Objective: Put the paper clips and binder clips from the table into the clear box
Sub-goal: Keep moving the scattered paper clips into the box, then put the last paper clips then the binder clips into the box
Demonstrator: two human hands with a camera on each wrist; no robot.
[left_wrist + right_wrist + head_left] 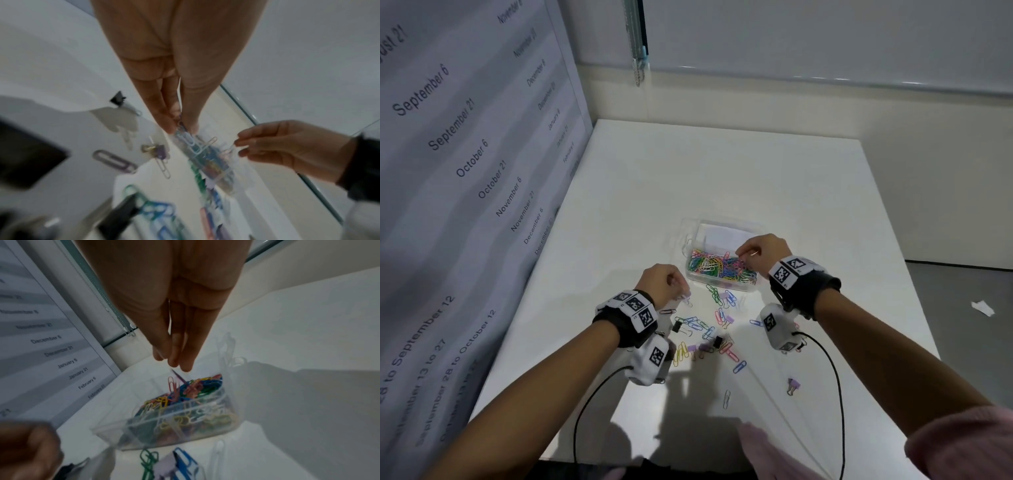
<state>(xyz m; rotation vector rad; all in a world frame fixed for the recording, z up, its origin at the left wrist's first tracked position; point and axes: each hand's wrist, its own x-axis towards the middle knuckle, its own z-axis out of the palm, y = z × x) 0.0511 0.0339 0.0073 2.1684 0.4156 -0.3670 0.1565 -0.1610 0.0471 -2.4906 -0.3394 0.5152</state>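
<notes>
The clear box (722,253) sits near the middle of the white table (722,164), at about 12 o'clock from the loose clips, and holds a heap of coloured paper clips (719,265).

The right hand (762,250) hangs over the box's right side with its fingertips drawn together. The left wrist view shows a pale paper clip (231,148) pinched at those fingertips; in the right wrist view the fingers (179,353) point down just above the heap, close together.

The left hand (662,282) is at about 9 o'clock from the box, just beside its near left corner. Its thumb and fingers (164,116) are pinched on a small bunch of clips (189,139), light blue and a darker one, which hang down from the fingertips.

At 6 o'clock from the box, scattered clips (709,329) lie on the table: green, blue, pink and yellow paper clips mixed with lilac binder clips (728,320) and black binder clips (677,325). One more lilac binder clip (793,385) lies apart at about 5 o'clock, near a lone pale paper clip (726,399).

A scrap of white paper (983,307) lies off the table at 3 o'clock. A banner printed with dates (465,171) stands along the table's left edge.
</notes>
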